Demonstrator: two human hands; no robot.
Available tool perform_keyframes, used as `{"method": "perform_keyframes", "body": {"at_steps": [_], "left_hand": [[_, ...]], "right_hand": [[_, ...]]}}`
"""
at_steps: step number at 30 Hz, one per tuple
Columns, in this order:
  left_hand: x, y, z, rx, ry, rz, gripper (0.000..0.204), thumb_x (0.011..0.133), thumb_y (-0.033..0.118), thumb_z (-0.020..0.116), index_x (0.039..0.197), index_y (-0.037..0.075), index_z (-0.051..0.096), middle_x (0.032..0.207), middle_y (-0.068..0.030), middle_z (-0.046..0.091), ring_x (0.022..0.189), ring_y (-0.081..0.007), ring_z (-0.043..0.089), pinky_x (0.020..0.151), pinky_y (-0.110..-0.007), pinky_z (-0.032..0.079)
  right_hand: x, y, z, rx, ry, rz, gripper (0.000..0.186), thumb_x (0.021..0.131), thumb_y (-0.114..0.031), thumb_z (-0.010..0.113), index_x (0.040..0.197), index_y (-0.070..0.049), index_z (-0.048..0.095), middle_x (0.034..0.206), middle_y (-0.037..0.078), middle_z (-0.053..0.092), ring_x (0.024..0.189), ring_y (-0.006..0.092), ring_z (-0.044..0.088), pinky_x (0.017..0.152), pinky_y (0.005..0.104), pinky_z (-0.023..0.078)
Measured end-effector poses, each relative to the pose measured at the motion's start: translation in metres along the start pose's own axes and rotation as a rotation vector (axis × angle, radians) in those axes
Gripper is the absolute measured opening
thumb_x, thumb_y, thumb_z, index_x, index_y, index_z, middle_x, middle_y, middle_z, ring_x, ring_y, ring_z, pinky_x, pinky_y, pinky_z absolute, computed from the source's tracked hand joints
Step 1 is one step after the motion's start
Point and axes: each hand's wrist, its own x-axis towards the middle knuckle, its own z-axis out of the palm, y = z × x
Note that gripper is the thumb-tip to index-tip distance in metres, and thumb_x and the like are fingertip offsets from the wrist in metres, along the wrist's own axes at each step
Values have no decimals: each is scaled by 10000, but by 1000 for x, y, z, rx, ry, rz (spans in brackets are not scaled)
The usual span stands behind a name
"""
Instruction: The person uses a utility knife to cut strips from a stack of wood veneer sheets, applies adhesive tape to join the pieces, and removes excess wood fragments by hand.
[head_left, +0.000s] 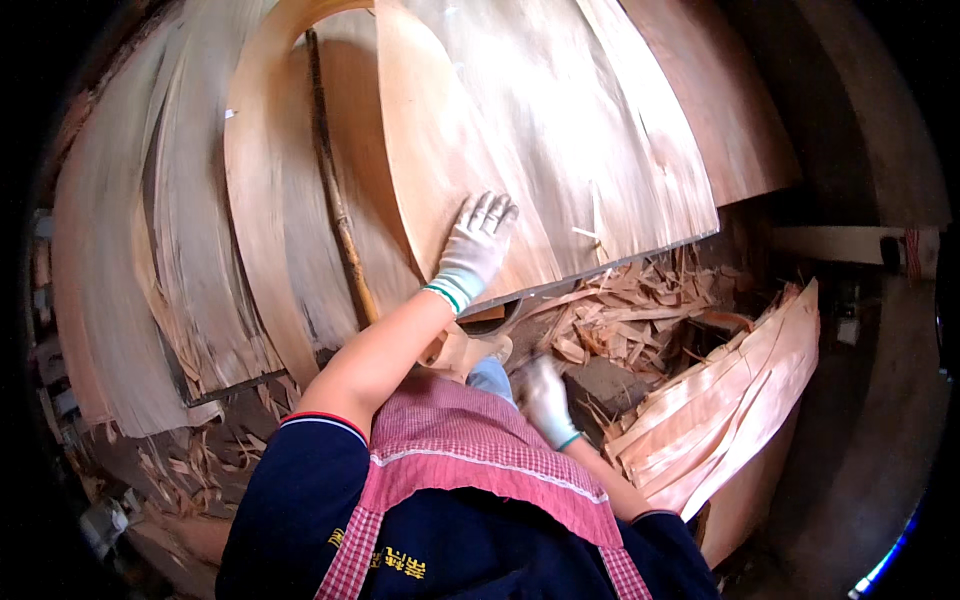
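My left hand [478, 235], in a white glove, lies with fingers extended on a thin, tan wood veneer sheet [420, 120], whose far end curves up in an arch. Just left of it a long, mottled stick [342, 225] slants beneath the arch. Wide, pale veneer sheets [610, 150] lie stacked around these. My right hand [545, 395], also gloved, is low beside my pink checked apron [460, 430], smeared by motion, so its fingers and anything in them are unclear.
Overlapping veneer strips [120, 280] cover the left side. Torn scraps [640, 315] are heaped below the stack's front edge. A bundle of crumpled veneer [725, 400] stands at right, next to dark beams [860, 120]. More scraps [190, 465] lie on the floor at lower left.
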Motion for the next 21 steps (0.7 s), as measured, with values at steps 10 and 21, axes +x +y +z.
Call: {"method": "perform_keyframes", "body": {"at_steps": [10, 21], "left_hand": [[58, -65, -25, 110, -374, -269, 569, 1010, 375, 192, 1518, 120, 152, 1587, -66, 144, 1460, -234, 149, 1188, -403, 86], [84, -204, 25, -176, 68, -130, 551, 891, 72, 415, 1439, 120, 383, 1485, -82, 391, 1337, -230, 403, 1154, -320, 257]], "right_hand": [[98, -57, -9, -347, 191, -487, 379, 961, -150, 468, 1301, 16, 459, 1329, 264, 451, 1246, 399, 437, 1026, 400, 382], [203, -206, 53, -910, 152, -319, 276, 936, -280, 475, 985, -13, 524, 760, 234, 664, 706, 399, 660, 625, 482, 514]]}}
